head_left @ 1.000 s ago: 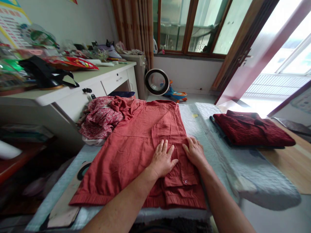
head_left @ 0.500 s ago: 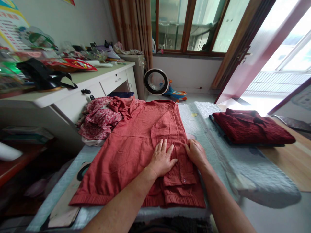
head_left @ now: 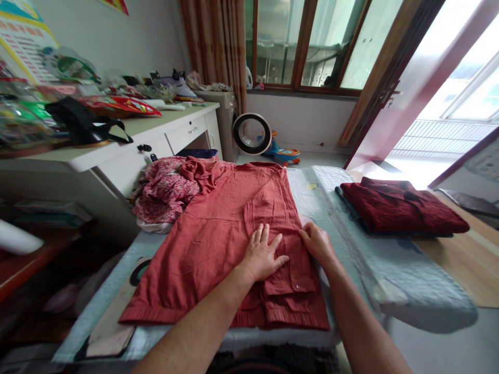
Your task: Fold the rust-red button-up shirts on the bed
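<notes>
A red long-sleeved shirt lies spread out, its elastic hem towards me. One sleeve is folded inward along the right side, with a buttoned cuff near the hem. My left hand rests flat on the shirt and folded sleeve, fingers spread. At the shirt's right edge, my right hand has its fingers curled and pinches the fabric. The far end of the shirt is bunched against a crumpled pink patterned cloth.
A pale blue padded cover lies under the shirt. Folded dark red clothing is stacked at the right. A flat beige item with a dark ring pokes out at the left. Beyond stands a cluttered white desk.
The view has shifted slightly. Both hands stay at nearly the same places on the shirt, and the folded sleeve lies as before.
</notes>
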`<state>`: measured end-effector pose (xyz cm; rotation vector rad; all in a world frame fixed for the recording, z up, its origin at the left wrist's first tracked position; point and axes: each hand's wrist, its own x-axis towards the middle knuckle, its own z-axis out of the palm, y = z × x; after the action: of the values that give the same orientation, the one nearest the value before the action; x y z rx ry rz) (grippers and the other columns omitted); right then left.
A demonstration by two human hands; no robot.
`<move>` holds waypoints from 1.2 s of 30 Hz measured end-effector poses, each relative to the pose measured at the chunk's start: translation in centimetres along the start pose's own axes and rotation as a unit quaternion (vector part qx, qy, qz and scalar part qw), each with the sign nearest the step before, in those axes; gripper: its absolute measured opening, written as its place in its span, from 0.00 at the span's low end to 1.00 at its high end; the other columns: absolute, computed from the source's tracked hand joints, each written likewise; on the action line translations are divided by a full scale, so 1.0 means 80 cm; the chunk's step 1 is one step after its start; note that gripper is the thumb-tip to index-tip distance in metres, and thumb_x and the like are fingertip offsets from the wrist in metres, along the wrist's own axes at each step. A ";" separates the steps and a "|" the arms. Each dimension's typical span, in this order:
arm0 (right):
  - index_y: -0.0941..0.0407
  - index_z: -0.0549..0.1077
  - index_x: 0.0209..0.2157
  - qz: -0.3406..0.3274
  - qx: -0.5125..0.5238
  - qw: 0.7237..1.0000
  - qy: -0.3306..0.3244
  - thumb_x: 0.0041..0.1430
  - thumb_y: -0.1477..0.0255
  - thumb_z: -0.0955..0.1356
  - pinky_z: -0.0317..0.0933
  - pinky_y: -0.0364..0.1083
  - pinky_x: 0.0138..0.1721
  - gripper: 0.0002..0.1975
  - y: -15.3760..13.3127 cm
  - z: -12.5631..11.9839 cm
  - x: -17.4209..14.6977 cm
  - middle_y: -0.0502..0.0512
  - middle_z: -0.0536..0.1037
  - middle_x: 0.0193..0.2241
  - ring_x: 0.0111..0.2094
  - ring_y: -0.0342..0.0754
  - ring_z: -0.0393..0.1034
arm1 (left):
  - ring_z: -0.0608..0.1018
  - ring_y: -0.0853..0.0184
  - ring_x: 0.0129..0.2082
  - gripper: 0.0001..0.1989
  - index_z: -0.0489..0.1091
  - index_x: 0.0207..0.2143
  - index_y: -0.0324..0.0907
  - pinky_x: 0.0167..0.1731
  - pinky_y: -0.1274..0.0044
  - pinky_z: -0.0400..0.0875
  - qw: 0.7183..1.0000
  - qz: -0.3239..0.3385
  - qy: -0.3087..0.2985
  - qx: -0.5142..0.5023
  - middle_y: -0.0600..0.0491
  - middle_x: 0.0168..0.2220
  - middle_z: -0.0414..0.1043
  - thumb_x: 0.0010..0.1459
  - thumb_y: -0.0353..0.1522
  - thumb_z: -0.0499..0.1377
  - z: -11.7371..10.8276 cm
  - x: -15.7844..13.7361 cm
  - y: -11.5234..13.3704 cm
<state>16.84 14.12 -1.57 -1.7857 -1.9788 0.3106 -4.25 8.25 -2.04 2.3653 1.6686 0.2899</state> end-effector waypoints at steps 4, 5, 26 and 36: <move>0.53 0.66 0.25 0.010 -0.015 0.999 -0.044 0.59 0.59 0.65 0.48 0.43 0.28 0.14 -0.004 -0.008 -0.012 0.51 0.73 0.22 0.26 0.46 0.65 | 0.41 0.45 0.70 0.42 0.51 0.68 0.50 0.65 0.55 0.44 1.000 0.002 -0.007 -0.001 0.45 0.72 0.39 0.58 0.60 0.45 -0.003 -0.002 0.001; 0.53 0.65 0.24 0.017 -0.019 0.998 -0.054 0.58 0.59 0.65 0.48 0.43 0.28 0.15 -0.004 -0.009 -0.016 0.51 0.72 0.21 0.25 0.45 0.64 | 0.41 0.45 0.70 0.42 0.51 0.68 0.49 0.65 0.55 0.43 1.000 0.002 -0.007 -0.001 0.44 0.72 0.38 0.58 0.61 0.45 -0.004 -0.002 0.001; 0.53 0.65 0.28 0.049 0.223 0.973 0.028 0.53 0.56 0.64 0.54 0.43 0.25 0.14 -0.003 -0.002 -0.026 0.50 0.72 0.21 0.23 0.46 0.64 | 0.40 0.46 0.70 0.42 0.52 0.68 0.51 0.65 0.55 0.43 1.000 0.000 0.003 0.000 0.46 0.72 0.39 0.57 0.60 0.47 0.003 0.000 -0.001; 0.52 0.64 0.44 0.050 0.305 0.949 -0.066 0.52 0.59 0.66 0.55 0.41 0.21 0.19 0.001 -0.004 -0.032 0.44 0.72 0.19 0.19 0.45 0.64 | 0.41 0.46 0.70 0.42 0.52 0.68 0.50 0.65 0.56 0.43 1.000 0.000 -0.003 0.007 0.46 0.72 0.38 0.57 0.61 0.45 0.000 0.000 0.000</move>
<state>17.16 11.60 -1.80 -1.4788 -1.6229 0.9804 -4.26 8.25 -2.05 2.3736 1.6734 0.2734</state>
